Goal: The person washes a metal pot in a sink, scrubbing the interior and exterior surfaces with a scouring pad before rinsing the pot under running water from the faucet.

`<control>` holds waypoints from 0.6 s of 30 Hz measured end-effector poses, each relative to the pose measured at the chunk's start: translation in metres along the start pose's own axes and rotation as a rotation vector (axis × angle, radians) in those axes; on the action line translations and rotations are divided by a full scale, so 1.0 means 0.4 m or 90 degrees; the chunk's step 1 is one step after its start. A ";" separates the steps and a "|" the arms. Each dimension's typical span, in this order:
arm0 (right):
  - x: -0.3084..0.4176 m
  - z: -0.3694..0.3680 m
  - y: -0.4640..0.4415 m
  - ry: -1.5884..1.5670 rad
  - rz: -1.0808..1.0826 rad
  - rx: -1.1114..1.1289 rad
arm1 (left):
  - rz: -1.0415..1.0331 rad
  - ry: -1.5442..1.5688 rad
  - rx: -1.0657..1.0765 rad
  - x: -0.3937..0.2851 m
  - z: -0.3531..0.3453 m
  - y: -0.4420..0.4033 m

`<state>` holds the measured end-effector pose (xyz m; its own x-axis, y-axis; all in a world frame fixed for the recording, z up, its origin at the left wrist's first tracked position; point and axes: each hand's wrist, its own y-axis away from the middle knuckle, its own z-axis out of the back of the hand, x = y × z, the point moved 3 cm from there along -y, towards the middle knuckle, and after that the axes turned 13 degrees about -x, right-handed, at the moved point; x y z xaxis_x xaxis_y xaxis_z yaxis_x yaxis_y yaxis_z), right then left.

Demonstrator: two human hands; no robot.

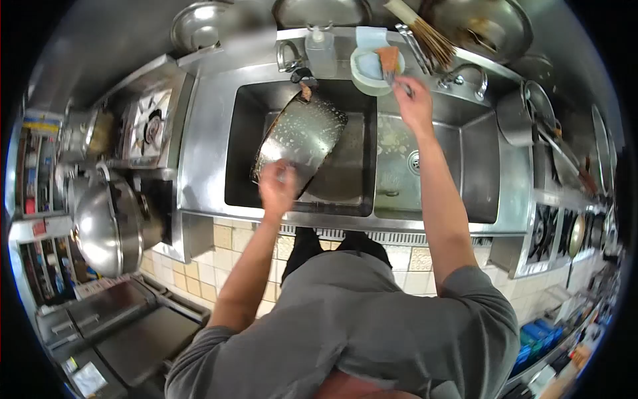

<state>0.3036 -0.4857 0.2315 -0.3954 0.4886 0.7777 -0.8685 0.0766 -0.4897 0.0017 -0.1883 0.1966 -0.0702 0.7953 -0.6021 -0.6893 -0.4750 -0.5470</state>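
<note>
A wet metal tray (302,133) with pale suds and droplets leans at a slant in the left basin (349,193). My left hand (278,186), slightly blurred, is at the tray's near edge with its fingers bent; whether it grips the edge is unclear. At the back ledge my right hand (412,100) is closed around something I cannot make out, just beside a pale green bowl (365,83). An orange-brown sponge or pad (389,58) rests over the bowl's rim, near my right fingertips. Light liquid shows inside the bowl.
A faucet (287,56) and a clear dispenser bottle (321,50) stand behind the left basin. Another faucet (468,80) rises behind the right basin (442,166). A bundle of thin sticks (425,36) lies at the back. Pots (515,120) stand right; a stove (151,126) is left.
</note>
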 end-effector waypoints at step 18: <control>0.248 -0.338 0.387 -0.037 0.152 0.037 | 0.281 -0.046 0.051 0.226 0.029 -0.092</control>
<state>0.1704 -0.3076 0.1797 -0.6063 0.4354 0.6655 -0.7637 -0.0856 -0.6398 0.0123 -0.0946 0.1691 -0.4181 0.5479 -0.7245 -0.6353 -0.7465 -0.1979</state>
